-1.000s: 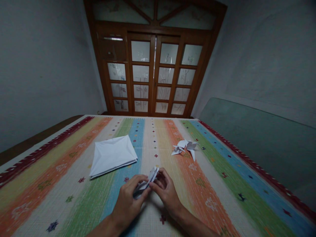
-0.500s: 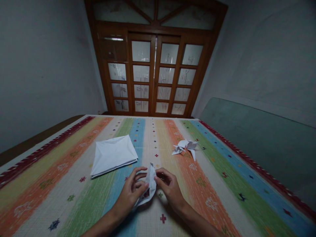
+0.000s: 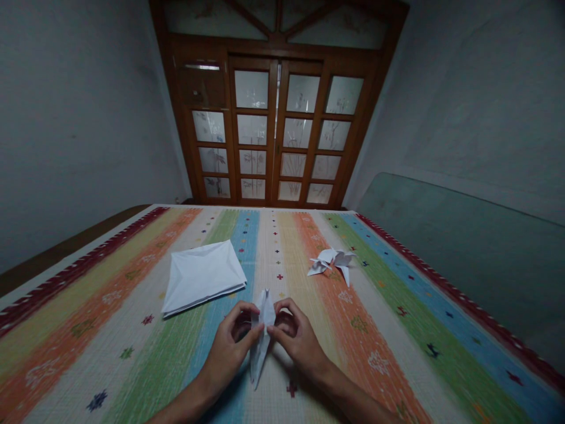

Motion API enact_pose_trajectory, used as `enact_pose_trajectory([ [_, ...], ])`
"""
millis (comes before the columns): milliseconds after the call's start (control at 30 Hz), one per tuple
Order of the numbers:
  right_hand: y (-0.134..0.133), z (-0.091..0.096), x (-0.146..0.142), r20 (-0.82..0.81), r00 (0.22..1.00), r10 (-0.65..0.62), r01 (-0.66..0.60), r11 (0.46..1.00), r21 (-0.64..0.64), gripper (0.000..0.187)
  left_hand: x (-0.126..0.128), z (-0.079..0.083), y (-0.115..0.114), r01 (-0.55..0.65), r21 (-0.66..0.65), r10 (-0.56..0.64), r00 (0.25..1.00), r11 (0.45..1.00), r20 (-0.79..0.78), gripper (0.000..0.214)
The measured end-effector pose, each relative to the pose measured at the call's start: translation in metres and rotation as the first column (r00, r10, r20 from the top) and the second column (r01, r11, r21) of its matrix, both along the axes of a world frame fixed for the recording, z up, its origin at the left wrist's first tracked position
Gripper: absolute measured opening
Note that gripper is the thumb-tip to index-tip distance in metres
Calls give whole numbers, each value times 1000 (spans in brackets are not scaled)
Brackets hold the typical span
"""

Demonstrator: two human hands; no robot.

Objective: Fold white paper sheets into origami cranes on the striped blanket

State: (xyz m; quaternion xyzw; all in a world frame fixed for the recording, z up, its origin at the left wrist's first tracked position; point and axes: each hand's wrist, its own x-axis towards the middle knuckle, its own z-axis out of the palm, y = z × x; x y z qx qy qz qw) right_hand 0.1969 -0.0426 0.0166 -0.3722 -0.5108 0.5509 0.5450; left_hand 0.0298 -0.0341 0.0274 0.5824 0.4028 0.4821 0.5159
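Note:
Between my hands a narrow white origami piece (image 3: 263, 335) stands nearly upright, with a long pointed end hanging towards the mat. My left hand (image 3: 230, 347) pinches it from the left side, and my right hand (image 3: 295, 343) pinches it from the right. Its middle is partly hidden by my fingers. Ahead and to the left lies a flat folded white paper (image 3: 202, 278). A finished-looking white paper crane (image 3: 331, 263) sits ahead and to the right. Neither touches my hands.
A striped multicoloured mat (image 3: 366, 359) with small embroidered motifs covers the surface under everything. Beyond it stand wooden glazed doors (image 3: 273, 129). A pale green panel (image 3: 459, 253) runs along the right side, and a brown wooden edge (image 3: 70, 241) shows at the left.
The paper has turned from a wider, tilted bundle into a narrow, nearly upright shape with its point downward. My hands have drawn slightly up and closer around it.

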Motion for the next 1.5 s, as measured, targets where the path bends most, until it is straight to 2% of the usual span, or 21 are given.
enact_pose_trajectory([
  [133, 4, -2, 3, -3, 999, -53, 53, 999, 9, 34, -1, -3, -1, -41, 53, 45, 997, 998, -68, 21],
  [400, 6, 0, 3, -61, 998, -28, 22, 995, -97, 39, 1, -4, 3, -50, -36, 50, 999, 998, 1, 28],
  [533, 6, 0, 3, -51, 998, -37, 32, 995, -97, 39, 4, -7, 0, -2, -64, 3, 1000, 998, 24, 39],
  [667, 5, 1, 3, -78, 992, -103, 96, 992, -83, 39, 8, -11, -4, 47, -79, -43, 998, 996, 52, 50],
  [767, 3, 1, 5, -108, 986, -127, 118, 989, -90, 39, 9, -12, -6, 14, -43, -14, 1000, 999, -5, 40],
  [867, 3, 1, 5, -145, 981, -126, 114, 990, -87, 39, 7, -11, -5, -24, 36, 29, 987, 999, -156, 24],
  [933, 3, 1, 4, -157, 981, -117, 105, 991, -79, 40, 5, -9, -3, -33, 80, 50, 974, 996, -220, 23],
  [1133, 4, -1, 1, -99, 987, -129, 122, 990, -73, 44, 4, -6, -2, -15, 82, 32, 977, 997, -211, 24],
  [1233, 4, -1, 1, -90, 988, -123, 116, 990, -74, 40, 5, -8, -2, -47, 78, 60, 983, 996, -173, 19],
  [1400, 1, 0, -1, -96, 994, -61, 57, 998, -41, 26, 6, -12, -5, -73, 80, 83, 987, 994, -134, 41],
  [1500, 0, -1, -3, -73, 996, -46, 47, 999, 11, 22, 4, -10, -6, -78, 86, 91, 983, 993, -159, 43],
])
